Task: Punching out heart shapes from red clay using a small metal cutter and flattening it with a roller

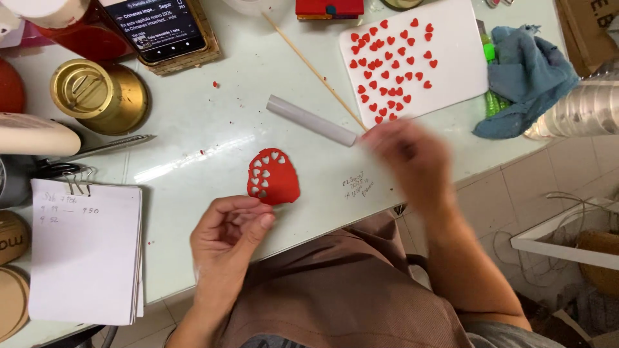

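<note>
A flat red sheet (276, 177) with several heart-shaped holes lies on the white table (193, 148). My left hand (225, 235) rests just below it, fingers curled, thumb tip near the sheet's lower edge. My right hand (412, 154) is blurred with motion near the bottom edge of a white board (451, 71) covered with several small red hearts. Whether the right hand holds anything cannot be told. A grey roller (311, 120) and a thin wooden stick (313, 67) lie between sheet and board.
A phone (155, 26) on a woven mat, a gold lid (100, 95), a clipped notepad (84, 251) and a pen (109, 147) sit at the left. A blue cloth (529, 74) and a clear plastic container (580, 109) are at the right table edge.
</note>
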